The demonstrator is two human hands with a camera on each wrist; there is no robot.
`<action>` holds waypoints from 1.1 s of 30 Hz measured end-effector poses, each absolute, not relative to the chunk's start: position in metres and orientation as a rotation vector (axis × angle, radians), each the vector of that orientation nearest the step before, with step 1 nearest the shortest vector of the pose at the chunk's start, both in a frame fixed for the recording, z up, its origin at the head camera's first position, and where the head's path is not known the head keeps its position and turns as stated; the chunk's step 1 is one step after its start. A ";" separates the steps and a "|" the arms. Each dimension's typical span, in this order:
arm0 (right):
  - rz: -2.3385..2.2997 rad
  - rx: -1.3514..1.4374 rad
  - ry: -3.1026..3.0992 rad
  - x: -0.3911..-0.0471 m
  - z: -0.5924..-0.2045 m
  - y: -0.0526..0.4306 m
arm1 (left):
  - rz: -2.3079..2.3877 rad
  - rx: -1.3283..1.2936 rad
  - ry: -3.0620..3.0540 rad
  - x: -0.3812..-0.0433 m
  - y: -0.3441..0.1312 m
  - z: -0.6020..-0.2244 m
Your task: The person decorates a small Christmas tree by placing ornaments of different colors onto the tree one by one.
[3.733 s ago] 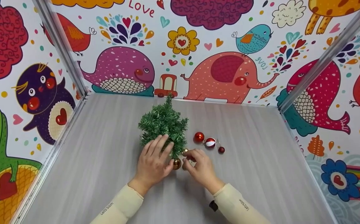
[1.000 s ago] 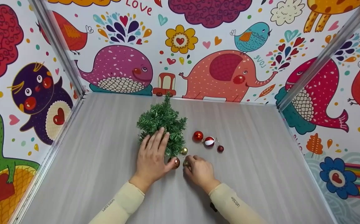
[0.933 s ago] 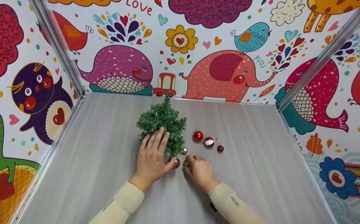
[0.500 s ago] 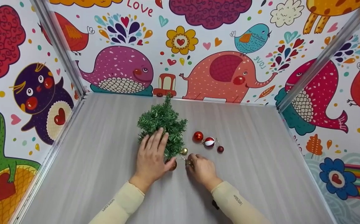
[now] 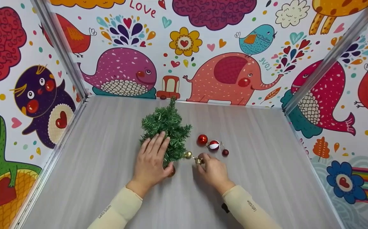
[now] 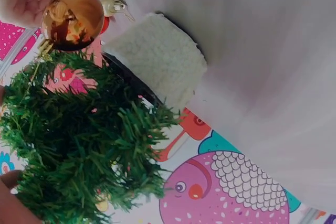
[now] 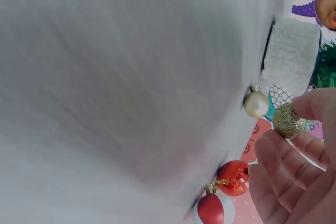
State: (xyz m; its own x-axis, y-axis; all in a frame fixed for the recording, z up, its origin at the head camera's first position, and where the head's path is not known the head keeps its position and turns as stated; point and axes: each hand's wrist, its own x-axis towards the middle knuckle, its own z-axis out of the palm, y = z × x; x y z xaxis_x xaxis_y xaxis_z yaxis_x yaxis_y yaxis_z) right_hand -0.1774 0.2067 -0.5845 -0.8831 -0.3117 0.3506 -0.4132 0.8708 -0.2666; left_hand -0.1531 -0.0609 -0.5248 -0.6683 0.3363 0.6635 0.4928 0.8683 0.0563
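The left hand (image 5: 150, 162) rests on the near side of a small artificial Christmas tree (image 5: 168, 124), its fingers spread and mostly straight over the branches. A copper bauble (image 6: 73, 19) hangs from a lower branch, near the left thumb. The tree's base has a white fluffy cover (image 6: 160, 59). Right of the tree, the right hand (image 5: 214, 170) pinches a small gold glitter bauble (image 7: 287, 121) between thumb and fingers, its loop toward the tree. A shiny gold bauble (image 5: 188, 155) is at the tree's right edge, just left of that hand.
Beyond the right hand, a red bauble (image 5: 202, 139), a red-and-white bauble (image 5: 214, 145) and a small dark red bauble (image 5: 225, 152) lie on the grey tabletop (image 5: 250, 143). Cartoon-printed panels (image 5: 228, 41) enclose the table's back and sides.
The right hand has gripped the gold glitter bauble and moved slightly right and away with it. The left hand and copper bauble have shifted a little left; the tree has turned or tilted slightly.
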 end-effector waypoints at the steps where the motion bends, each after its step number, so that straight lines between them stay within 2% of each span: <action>1: 0.500 0.545 -2.743 -0.178 -0.583 0.207 | -0.297 -0.602 -2.364 -0.153 -0.063 -0.525; 11: 0.597 0.534 -2.720 -0.178 -0.571 0.208 | -0.308 -0.678 -2.366 -0.157 -0.079 -0.522; 33: 0.931 0.761 -2.462 -0.158 -0.530 0.186 | -0.303 -0.751 -2.353 -0.160 -0.097 -0.521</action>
State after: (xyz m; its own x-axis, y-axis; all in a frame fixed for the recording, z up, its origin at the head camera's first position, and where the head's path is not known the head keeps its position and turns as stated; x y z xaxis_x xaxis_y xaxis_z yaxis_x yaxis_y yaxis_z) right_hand -0.1583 0.1862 -0.5297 -0.7724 -0.3465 0.5323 -0.6120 0.6304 -0.4776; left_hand -0.1599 -0.0973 -0.5210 -0.6309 0.4384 0.6401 0.5862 0.8098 0.0231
